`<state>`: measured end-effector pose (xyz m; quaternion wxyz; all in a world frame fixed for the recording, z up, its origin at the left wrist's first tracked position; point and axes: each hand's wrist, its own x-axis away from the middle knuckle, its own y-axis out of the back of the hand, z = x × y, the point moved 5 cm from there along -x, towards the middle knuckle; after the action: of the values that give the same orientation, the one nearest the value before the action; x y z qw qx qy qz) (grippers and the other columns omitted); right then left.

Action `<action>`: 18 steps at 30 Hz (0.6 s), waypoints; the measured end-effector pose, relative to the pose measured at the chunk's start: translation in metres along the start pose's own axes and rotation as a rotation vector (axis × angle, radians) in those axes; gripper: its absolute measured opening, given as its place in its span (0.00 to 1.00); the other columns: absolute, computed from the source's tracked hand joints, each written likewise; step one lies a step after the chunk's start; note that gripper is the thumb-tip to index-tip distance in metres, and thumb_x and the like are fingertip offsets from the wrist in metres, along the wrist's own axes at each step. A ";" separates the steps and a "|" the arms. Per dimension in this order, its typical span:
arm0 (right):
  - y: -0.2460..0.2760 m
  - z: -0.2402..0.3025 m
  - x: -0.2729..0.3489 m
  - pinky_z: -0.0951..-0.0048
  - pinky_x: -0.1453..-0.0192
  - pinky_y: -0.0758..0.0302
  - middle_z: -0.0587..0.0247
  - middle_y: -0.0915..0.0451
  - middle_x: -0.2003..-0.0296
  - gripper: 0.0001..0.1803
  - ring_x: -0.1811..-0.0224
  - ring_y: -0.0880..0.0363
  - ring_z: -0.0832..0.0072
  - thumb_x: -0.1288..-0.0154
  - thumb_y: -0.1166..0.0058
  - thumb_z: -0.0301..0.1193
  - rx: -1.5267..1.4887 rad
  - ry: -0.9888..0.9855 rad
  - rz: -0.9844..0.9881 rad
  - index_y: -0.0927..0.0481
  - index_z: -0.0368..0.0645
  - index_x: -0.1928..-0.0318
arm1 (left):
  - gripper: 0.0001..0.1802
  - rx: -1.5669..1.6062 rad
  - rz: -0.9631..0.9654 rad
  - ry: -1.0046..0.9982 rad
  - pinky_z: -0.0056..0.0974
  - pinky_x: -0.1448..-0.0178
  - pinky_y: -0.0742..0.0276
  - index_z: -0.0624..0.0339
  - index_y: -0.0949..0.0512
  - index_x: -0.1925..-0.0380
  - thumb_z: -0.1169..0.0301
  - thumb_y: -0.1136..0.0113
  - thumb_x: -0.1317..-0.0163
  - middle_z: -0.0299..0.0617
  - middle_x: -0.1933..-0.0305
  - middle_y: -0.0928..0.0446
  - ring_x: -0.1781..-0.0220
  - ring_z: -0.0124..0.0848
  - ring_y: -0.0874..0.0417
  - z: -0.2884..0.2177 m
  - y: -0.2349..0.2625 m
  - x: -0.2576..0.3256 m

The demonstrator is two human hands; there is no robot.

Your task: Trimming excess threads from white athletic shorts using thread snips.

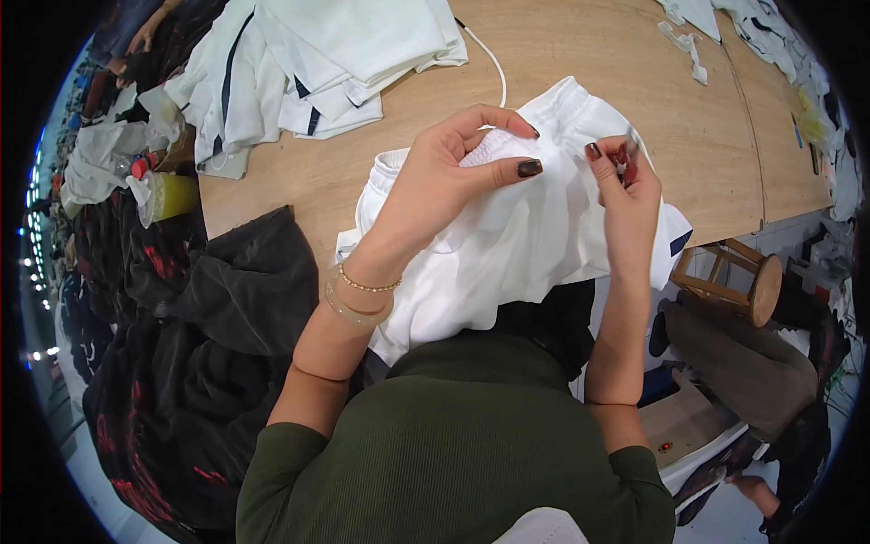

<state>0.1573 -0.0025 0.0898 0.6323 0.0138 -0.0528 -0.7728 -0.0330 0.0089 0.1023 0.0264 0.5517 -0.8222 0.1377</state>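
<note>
White shorts or trousers (553, 222) with a gathered elastic waistband are bunched at the table's near edge and over my lap. My left hand (462, 163) curls round the gathered waistband; its thumb and forefinger tips stand apart, with white cloth between them. Just right of the waistband, my right hand (630, 186) is raised with bent fingers. Something small and dark with a metallic glint shows in its fingers, too blurred to name. A dark navy patch marks the garment's right-hand corner.
Folded white garments (362, 45) with navy stripes lie at the table's far left, with a white cord (494, 59) beside them. Dark cloth (245, 281) is heaped at my left, below a cup of yellow-green drink (170, 198). At right are a wooden stool (766, 288) and a seated person (752, 363).
</note>
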 end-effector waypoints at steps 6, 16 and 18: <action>0.032 0.015 0.013 0.80 0.58 0.32 0.68 0.26 0.68 0.07 0.66 0.33 0.83 0.34 0.46 0.27 0.215 0.078 -0.145 0.28 0.37 0.60 | 0.23 0.088 -0.031 0.027 0.25 0.53 0.26 0.59 0.31 0.47 0.82 0.38 0.44 0.36 0.61 0.20 0.60 0.19 0.22 0.000 -0.008 0.005; 0.016 0.053 0.040 0.77 0.66 0.30 0.61 0.23 0.72 0.12 0.70 0.27 0.72 0.50 0.33 0.26 0.376 0.490 -0.059 0.21 0.34 0.67 | 0.26 0.028 -0.063 -0.178 0.26 0.48 0.28 0.61 0.33 0.45 0.88 0.47 0.46 0.38 0.54 0.24 0.53 0.20 0.24 -0.009 -0.016 0.007; 0.013 0.056 0.039 0.77 0.66 0.30 0.60 0.22 0.72 0.12 0.70 0.27 0.71 0.51 0.33 0.26 0.400 0.515 -0.045 0.22 0.34 0.67 | 0.26 -0.020 -0.064 -0.202 0.26 0.48 0.28 0.61 0.33 0.45 0.88 0.48 0.46 0.38 0.54 0.24 0.53 0.20 0.24 -0.009 -0.016 0.007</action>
<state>0.1571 -0.0398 0.1482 0.5923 0.3342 -0.0417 -0.7320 -0.0222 -0.0008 0.1154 -0.0471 0.5883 -0.8040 0.0723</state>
